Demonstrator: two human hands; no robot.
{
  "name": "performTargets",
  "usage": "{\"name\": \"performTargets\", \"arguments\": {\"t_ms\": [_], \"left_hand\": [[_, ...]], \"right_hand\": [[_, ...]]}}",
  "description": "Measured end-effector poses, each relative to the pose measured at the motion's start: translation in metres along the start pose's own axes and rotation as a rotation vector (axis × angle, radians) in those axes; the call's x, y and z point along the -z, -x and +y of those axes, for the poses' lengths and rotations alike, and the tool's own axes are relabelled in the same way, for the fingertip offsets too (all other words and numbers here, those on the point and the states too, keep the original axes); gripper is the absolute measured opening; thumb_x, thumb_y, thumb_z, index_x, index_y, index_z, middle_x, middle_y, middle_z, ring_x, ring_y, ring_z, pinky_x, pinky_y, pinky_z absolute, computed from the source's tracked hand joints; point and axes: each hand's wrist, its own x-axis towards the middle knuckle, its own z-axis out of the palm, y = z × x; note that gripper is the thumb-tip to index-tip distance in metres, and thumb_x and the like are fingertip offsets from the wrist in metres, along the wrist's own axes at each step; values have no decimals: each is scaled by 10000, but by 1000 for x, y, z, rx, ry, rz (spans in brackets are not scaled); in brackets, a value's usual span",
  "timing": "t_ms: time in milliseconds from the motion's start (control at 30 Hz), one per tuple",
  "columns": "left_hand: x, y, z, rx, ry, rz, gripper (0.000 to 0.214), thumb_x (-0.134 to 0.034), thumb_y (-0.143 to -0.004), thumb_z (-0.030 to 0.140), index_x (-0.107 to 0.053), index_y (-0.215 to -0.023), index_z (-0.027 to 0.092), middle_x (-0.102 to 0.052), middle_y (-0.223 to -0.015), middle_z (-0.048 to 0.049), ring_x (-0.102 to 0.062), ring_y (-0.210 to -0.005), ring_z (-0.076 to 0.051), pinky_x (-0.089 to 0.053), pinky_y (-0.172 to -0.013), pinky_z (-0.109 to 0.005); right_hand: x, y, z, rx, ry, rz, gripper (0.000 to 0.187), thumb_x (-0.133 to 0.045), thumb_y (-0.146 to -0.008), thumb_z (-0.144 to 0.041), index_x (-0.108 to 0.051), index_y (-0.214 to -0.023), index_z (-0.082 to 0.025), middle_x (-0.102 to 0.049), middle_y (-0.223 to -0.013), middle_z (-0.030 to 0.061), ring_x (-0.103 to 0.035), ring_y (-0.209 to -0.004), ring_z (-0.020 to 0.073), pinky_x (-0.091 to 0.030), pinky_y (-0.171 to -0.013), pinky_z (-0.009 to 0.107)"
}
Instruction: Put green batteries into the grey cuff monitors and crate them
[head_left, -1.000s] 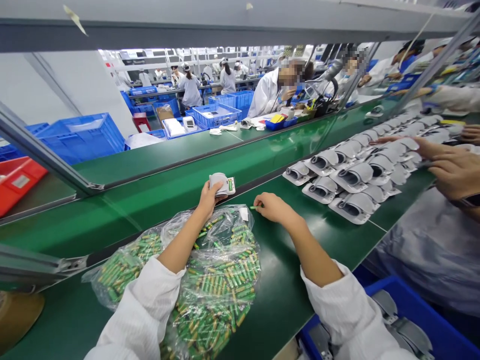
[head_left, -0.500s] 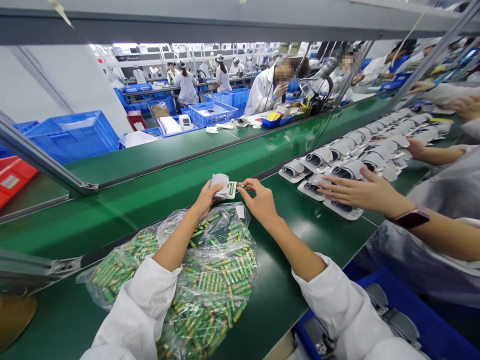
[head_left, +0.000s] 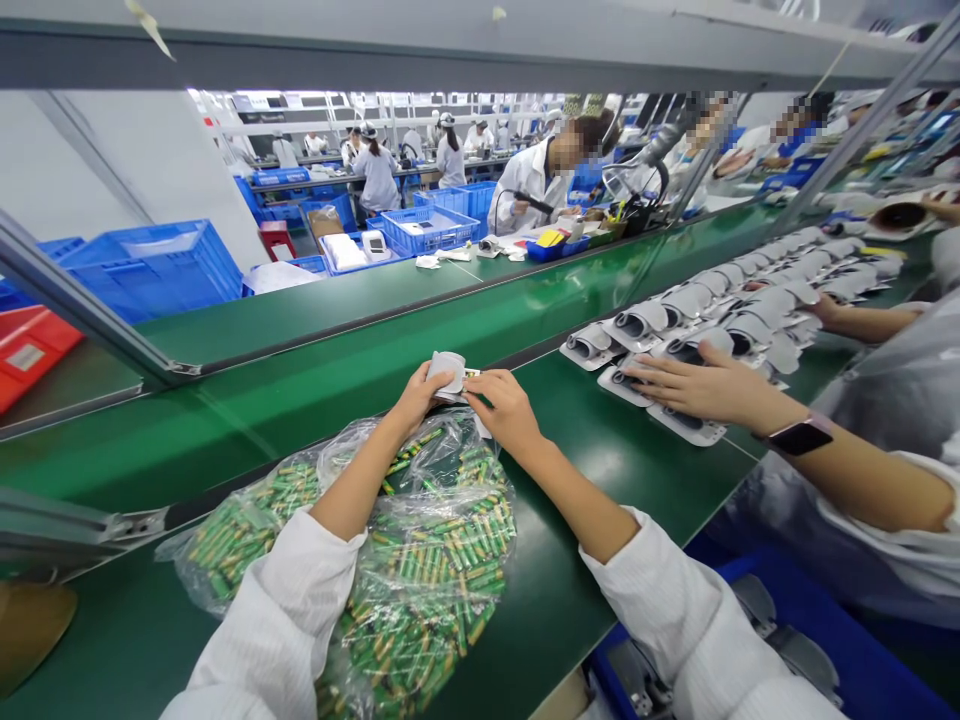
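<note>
My left hand (head_left: 417, 396) grips a small white and grey device (head_left: 448, 371) with a rolled cuff, held just above the green bench top (head_left: 600, 470). My right hand (head_left: 504, 404) is closed against the device's right end, fingertips pressing where a green battery shows. Under both forearms lies a clear plastic bag (head_left: 420, 560) full of green batteries.
To the right, several white cuffed devices (head_left: 712, 320) lie in rows on the bench. A co-worker's hand (head_left: 697, 388) with a dark wristwatch rests on them. A blue crate (head_left: 847, 650) sits at lower right. Blue crates (head_left: 150, 265) and other workers stand beyond the conveyor.
My right hand picked a green battery off the bench, carried it left to the device and now presses on its end. The co-worker's hand reached onto the rows of devices.
</note>
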Motion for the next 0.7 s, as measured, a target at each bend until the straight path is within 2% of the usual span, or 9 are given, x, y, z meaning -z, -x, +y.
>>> {"name": "performTargets", "arguments": {"t_ms": [167, 300, 367, 467, 567, 633, 700], "left_hand": [[0, 1, 1, 11, 42, 2, 703, -925, -677, 508, -655, -1227, 162, -701, -1005, -44, -640, -811, -164, -519, -764, -293], [-2, 2, 2, 8, 19, -3, 722, -929, -669, 527, -648, -1226, 163, -700, -1011, -47, -638, -805, -167, -515, -750, -294], [-2, 2, 2, 5, -11, -15, 737, -934, -662, 534, -642, -1227, 162, -700, -1014, -48, -634, -798, -166, -511, -735, -291], [-2, 1, 0, 1, -46, -41, 731, -927, -677, 539, -631, -1233, 166, -701, -1030, -49, -639, -813, -170, -507, -734, -289], [-1, 1, -1, -14, -77, -53, 722, -928, -678, 535, -627, -1222, 169, -704, -1047, -50, -652, -851, -182, -508, -763, -295], [0, 1, -2, -31, -95, -58, 714, -929, -680, 529, -628, -1217, 166, -704, -1051, -48, -652, -869, -184, -502, -778, -292], [0, 1, -2, -46, -102, -76, 701, -915, -698, 535, -632, -1222, 164, -701, -1048, -45, -648, -872, -182, -491, -771, -284]], "right_hand": [[-2, 0, 2, 63, 51, 4, 202, -689, -1038, -358, -782, -1185, -255, -821, -1098, 98, -671, -1071, 321, -587, -988, 533], [-3, 2, 0, -7, 20, 27, 206, -703, -1020, -352, -748, -1200, -264, -793, -1093, 104, -653, -1089, 329, -583, -989, 538], [-3, 3, 0, -104, -30, 47, 254, -723, -984, -328, -719, -1227, -252, -760, -1167, 118, -643, -1140, 331, -590, -991, 538], [-6, 4, 2, -316, -190, 86, 513, -804, -865, -346, -649, -1340, -227, -656, -1379, 160, -643, -1213, 331, -633, -921, 494], [-12, 3, 6, -563, -486, 41, 745, -851, -769, -398, -566, -1437, -230, -647, -1401, 163, -716, -1109, 295, -657, -835, 434], [-16, 3, 6, -669, -648, -1, 731, -860, -743, -399, -570, -1393, -234, -701, -1310, 129, -749, -960, 244, -649, -792, 392], [-18, 2, 6, -713, -722, 6, 667, -875, -708, -371, -588, -1295, -235, -724, -1249, 95, -740, -858, 199, -624, -752, 345]]}}
